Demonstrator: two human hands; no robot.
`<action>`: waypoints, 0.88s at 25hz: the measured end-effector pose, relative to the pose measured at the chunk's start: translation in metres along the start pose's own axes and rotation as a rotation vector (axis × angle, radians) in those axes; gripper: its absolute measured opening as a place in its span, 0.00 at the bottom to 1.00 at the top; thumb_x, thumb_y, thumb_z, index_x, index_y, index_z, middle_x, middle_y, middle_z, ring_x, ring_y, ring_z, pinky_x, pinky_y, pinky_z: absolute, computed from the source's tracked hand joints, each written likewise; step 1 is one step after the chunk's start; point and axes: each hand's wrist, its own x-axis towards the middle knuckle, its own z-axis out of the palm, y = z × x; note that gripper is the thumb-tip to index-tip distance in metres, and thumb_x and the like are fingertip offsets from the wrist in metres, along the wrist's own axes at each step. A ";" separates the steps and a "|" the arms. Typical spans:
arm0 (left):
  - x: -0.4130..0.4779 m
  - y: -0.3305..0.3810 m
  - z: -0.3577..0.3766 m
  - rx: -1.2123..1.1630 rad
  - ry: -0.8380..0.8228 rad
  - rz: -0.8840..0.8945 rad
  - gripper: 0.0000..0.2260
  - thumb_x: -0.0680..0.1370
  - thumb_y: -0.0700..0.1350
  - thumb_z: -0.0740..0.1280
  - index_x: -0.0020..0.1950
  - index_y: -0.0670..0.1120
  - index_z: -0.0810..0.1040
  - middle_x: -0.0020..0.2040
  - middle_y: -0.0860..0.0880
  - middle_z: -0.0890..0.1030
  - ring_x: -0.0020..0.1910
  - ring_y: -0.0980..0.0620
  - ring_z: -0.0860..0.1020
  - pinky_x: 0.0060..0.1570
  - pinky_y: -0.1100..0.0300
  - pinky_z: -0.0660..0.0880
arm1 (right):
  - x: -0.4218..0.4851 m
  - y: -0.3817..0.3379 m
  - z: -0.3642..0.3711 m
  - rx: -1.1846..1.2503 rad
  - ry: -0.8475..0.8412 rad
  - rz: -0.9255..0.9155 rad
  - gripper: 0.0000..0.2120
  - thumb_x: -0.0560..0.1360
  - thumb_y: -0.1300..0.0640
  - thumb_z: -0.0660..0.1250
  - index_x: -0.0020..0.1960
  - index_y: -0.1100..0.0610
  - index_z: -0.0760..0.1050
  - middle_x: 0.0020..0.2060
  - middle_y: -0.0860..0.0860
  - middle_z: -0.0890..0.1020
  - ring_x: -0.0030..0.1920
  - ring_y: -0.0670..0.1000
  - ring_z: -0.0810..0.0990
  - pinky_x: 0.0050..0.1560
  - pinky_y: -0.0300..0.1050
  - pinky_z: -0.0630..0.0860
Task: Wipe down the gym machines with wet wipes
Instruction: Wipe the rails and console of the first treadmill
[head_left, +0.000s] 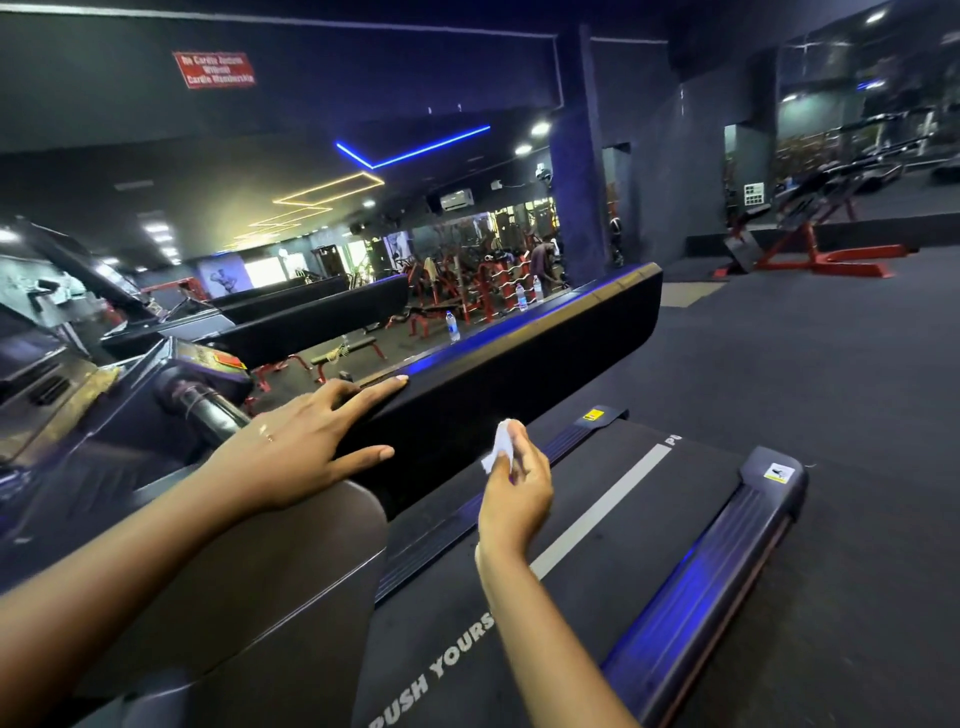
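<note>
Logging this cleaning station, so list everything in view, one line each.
Treadmill belt: one, black with a white stripe and lettering, under the right hand.
Side rails: two, dark with a blue sheen, either side of the belt.
Handrail: one, black, left of the belt.
Wet wipe: one, white, above the belt.
Water bottles: three, clear, beyond the handrail.
Sign: one, red with white text, upper left wall.
Weight machine: one, red frame, far right floor.
Left hand: fingers straight, rests on the handrail.
Right hand: pinches the wipe.
</note>
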 end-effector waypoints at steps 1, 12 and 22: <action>0.001 0.000 0.001 0.003 0.008 0.004 0.35 0.61 0.79 0.32 0.67 0.73 0.32 0.68 0.51 0.65 0.64 0.50 0.71 0.60 0.52 0.72 | -0.016 0.002 0.002 0.015 -0.018 -0.007 0.17 0.74 0.70 0.64 0.56 0.53 0.79 0.53 0.44 0.79 0.56 0.45 0.78 0.61 0.47 0.74; 0.003 -0.002 0.006 0.078 0.013 -0.038 0.36 0.67 0.76 0.39 0.73 0.67 0.37 0.69 0.47 0.65 0.63 0.45 0.72 0.58 0.48 0.74 | -0.109 0.002 -0.006 0.034 -0.284 -0.110 0.23 0.73 0.74 0.62 0.51 0.46 0.80 0.51 0.43 0.80 0.56 0.38 0.77 0.56 0.34 0.74; 0.002 0.005 -0.002 0.109 -0.037 -0.086 0.36 0.67 0.71 0.42 0.75 0.65 0.41 0.68 0.46 0.66 0.60 0.44 0.73 0.58 0.49 0.73 | -0.091 -0.014 -0.001 -0.123 -0.161 -0.121 0.18 0.71 0.74 0.63 0.53 0.56 0.81 0.49 0.46 0.80 0.50 0.32 0.75 0.47 0.21 0.67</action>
